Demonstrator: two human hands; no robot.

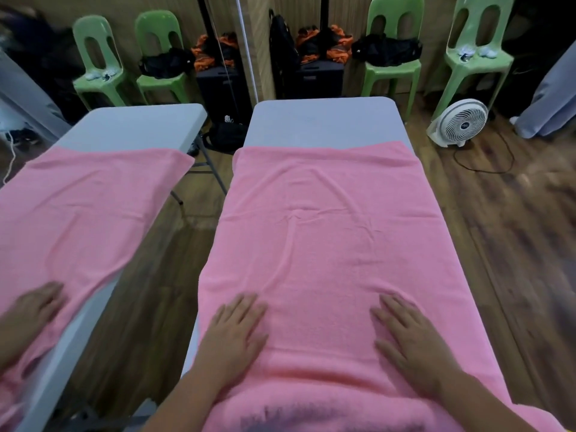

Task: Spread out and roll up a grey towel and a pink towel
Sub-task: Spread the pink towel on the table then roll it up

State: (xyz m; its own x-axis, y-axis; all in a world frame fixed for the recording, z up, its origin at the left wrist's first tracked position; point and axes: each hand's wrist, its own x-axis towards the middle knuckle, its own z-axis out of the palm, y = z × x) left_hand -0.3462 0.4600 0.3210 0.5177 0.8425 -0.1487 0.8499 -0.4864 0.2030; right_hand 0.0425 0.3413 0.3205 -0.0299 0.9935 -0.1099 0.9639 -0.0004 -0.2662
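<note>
A pink towel (324,232) lies spread lengthwise over a narrow white table (321,123), with a few creases along its middle. My left hand (233,335) lies flat on the towel's near left part, fingers straight. My right hand (411,341) presses flat on the near right part, fingers spread. No grey towel is in view.
A mirror on the left reflects the table, the towel and a hand (34,307). Green plastic chairs (386,57) with dark bags stand at the far wall. A white floor fan (461,123) with a cable sits on the wooden floor to the right.
</note>
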